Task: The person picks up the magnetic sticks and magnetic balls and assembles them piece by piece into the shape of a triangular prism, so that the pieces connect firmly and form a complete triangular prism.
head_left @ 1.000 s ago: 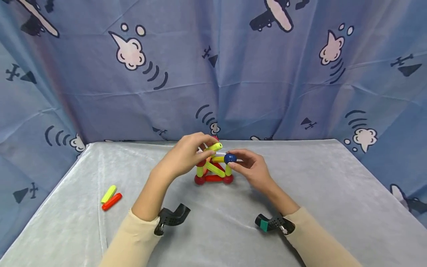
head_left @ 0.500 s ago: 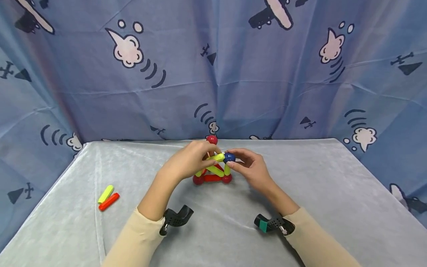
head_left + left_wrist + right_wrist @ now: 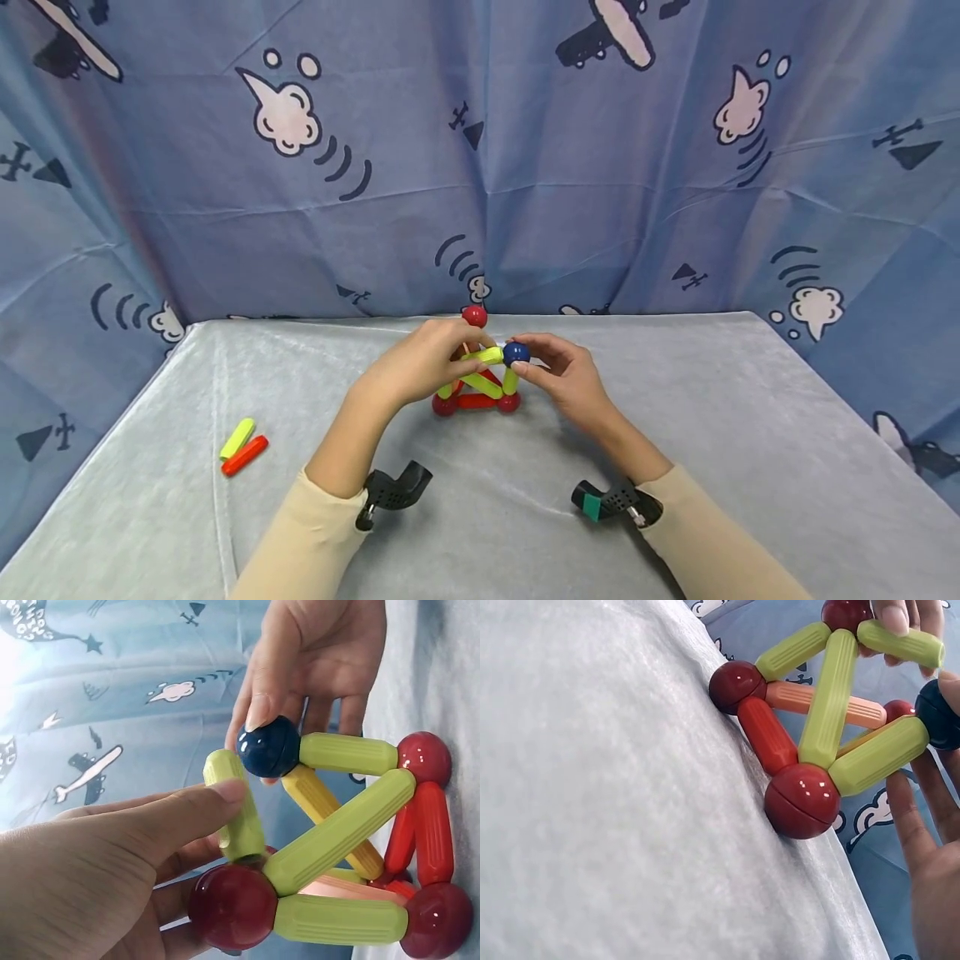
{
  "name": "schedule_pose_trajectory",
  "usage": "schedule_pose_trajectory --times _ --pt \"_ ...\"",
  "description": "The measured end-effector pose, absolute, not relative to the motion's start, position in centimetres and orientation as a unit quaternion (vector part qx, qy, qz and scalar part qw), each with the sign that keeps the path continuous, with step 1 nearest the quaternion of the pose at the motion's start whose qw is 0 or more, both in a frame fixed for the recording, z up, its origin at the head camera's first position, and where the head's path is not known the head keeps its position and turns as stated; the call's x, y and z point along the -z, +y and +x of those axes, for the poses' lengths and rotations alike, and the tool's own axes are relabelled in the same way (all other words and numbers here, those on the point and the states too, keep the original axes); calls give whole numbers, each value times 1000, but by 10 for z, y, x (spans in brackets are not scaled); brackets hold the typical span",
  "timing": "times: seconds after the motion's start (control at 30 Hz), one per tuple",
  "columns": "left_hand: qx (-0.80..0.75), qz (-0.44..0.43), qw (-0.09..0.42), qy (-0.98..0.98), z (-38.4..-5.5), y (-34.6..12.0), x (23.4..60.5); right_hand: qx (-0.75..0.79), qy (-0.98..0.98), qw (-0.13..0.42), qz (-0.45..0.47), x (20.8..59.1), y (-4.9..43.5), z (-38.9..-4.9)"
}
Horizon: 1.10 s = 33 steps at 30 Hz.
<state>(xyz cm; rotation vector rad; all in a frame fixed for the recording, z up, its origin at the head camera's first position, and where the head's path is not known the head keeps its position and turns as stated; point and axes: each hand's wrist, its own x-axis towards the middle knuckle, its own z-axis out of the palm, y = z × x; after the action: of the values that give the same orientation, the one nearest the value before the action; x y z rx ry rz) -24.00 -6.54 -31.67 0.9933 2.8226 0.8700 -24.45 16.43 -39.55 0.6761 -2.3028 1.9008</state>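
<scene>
A structure of magnetic rods and balls stands on the cloth, with a red ball (image 3: 475,316) at its far top. My left hand (image 3: 423,358) pinches a yellow-green rod (image 3: 244,821) between thumb and fingers. One end of that rod meets a dark red ball (image 3: 232,906); its free end is close to the blue ball (image 3: 516,354), with a small gap in the right wrist view. The thumb and fingers of my right hand (image 3: 562,375) hold the blue ball, which joins an upright yellow-green rod (image 3: 881,756) and a yellow rod (image 3: 330,817).
A loose yellow-green rod (image 3: 237,439) and a loose red rod (image 3: 245,456) lie side by side on the left of the grey cloth (image 3: 480,517). Behind the table's far edge hangs a blue patterned curtain (image 3: 405,167).
My left hand has shifted slightly right and down, bringing the pinched rod's free end towards the blue ball. The far red ball has come into fuller view. My right hand keeps its hold, nearly still.
</scene>
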Motion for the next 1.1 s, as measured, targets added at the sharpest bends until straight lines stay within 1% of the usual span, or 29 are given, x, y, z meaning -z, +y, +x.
schedule_pose_trajectory --times 0.23,0.57,0.83,1.1 --pt "-257 307 4 916 -237 -66 315 -620 -753 38 216 395 164 -245" --pt "-244 299 7 923 -238 -64 316 -617 -755 37 221 394 162 -244" --pt "-263 293 10 919 -239 -67 316 -615 -752 42 233 391 160 -243" --pt "-288 297 9 910 -239 -87 315 -594 -770 46 230 390 162 -242"
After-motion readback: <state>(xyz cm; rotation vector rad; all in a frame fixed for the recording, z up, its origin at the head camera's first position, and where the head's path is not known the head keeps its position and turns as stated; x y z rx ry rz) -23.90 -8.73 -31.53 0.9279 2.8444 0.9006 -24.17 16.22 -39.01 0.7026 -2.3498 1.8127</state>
